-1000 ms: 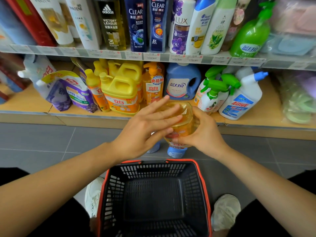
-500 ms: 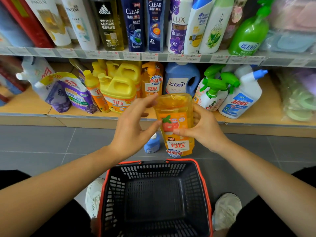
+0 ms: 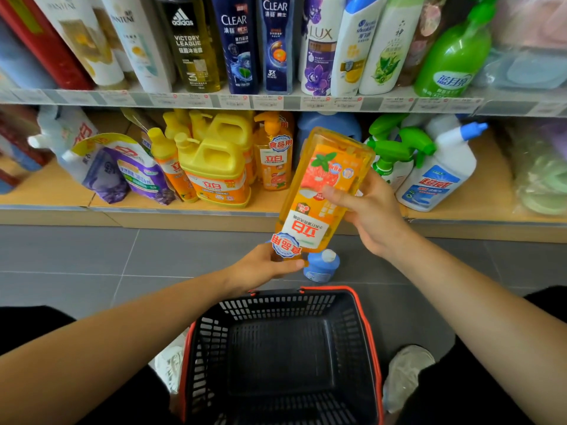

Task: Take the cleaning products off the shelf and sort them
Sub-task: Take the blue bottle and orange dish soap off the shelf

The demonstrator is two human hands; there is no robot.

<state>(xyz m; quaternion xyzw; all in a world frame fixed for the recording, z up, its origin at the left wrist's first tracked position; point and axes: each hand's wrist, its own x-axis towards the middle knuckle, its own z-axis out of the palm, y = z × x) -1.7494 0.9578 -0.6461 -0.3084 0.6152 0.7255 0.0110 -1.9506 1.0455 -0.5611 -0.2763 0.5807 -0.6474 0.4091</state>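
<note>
Far left, yellow jugs (image 3: 214, 170) standing on the shelf (image 3: 46, 197). In the middle, left hand (image 3: 264, 268) curled round the low end of the orange bottle (image 3: 319, 191), held upside down and tilted, just beyond the basket (image 3: 276, 305). Beside it on the floor, a blue bottle (image 3: 322, 266). Right hand (image 3: 371, 213) gripping the orange bottle's side.
</note>
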